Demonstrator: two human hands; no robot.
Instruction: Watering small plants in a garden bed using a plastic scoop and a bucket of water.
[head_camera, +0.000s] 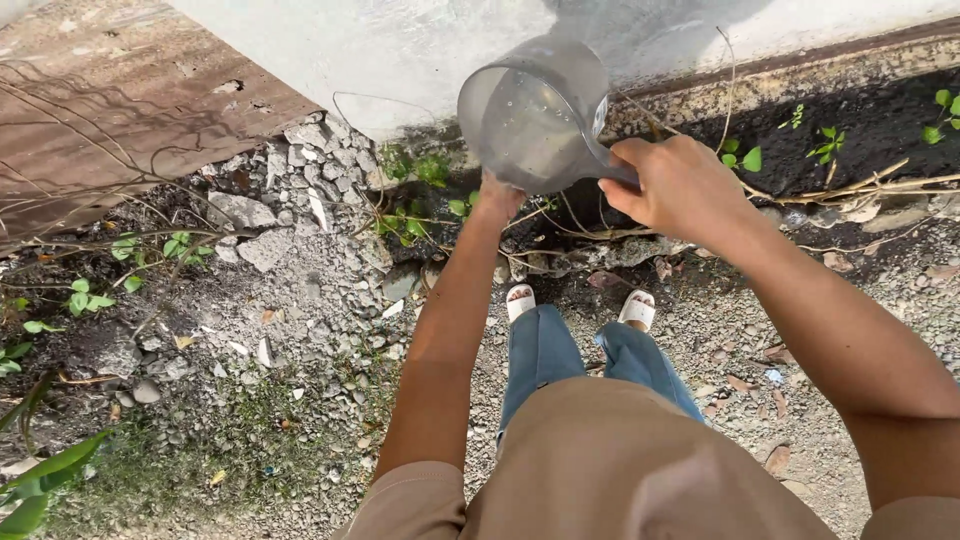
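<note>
Head view: right hand (672, 185) clenched around the handle of a grey plastic jug (535, 112), which is tipped forward and held above the dark soil (880, 125) at the foot of a pale wall (400, 50). Left hand (498, 195) supports the jug's underside; its fingers are hidden. Rubble (290, 200) lies left of it.

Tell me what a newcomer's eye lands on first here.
First, the translucent grey jug, top centre, tilted over dark soil: the right hand grips its handle and the left hand props its underside. Next, the grey rubble pile at left, and the white sandals on gravel below the jug.
</note>
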